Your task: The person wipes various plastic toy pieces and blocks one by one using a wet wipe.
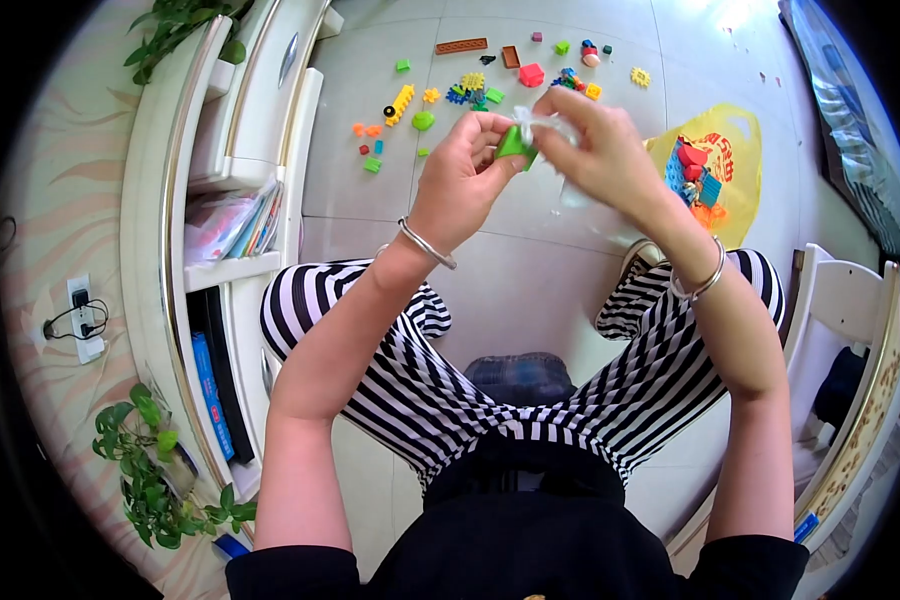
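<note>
1. Pinching the green block (513, 147) in fingers of the left hand (452, 175), presumably for steadiness.
2. Gripping a white filmy sheet (524, 119) at the block in blurred fingers of the right hand (605, 150).
3. Having loose toy pieces (473, 81) beyond the fingers on the floor (490, 270).

A green wedge-shaped toy block (511, 146), tilted in the left hand (462, 172), has crumpled, partly blurred white tissue (523, 121) at its top.
</note>
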Demonstrator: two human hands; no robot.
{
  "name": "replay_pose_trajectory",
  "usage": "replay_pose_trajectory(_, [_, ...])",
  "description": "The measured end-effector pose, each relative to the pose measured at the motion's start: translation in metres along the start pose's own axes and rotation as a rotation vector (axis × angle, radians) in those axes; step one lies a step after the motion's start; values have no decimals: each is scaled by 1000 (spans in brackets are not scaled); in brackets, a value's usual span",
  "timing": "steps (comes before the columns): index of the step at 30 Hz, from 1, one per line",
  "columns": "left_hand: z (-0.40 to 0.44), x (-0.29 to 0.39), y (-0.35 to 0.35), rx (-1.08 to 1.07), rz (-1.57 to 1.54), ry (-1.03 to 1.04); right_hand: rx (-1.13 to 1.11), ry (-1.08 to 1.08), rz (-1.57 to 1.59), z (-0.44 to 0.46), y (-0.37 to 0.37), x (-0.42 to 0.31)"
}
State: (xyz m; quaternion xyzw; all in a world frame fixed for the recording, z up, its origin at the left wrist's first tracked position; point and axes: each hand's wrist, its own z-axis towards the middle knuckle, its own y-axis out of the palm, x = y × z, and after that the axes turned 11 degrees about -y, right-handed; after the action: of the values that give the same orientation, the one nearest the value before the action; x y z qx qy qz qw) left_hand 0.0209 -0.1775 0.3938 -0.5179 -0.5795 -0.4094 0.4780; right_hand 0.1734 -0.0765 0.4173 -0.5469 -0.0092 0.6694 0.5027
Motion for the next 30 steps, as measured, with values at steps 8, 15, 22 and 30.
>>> replay_pose_trajectory(8, [-2,18,-9,-231,-700,-319,109,154,355,1,3,-6])
replay_pose_trajectory(15, [-4,11,-1,-310,-654,-260,81,75,296,5,12,6])
replay_pose_trajectory(22, [-3,15,-8,-355,-717,-255,175,71,177,3,7,-11])
replay_pose_trajectory(30, [-2,15,0,-312,-762,-338,120,-41,27,6,3,-9])
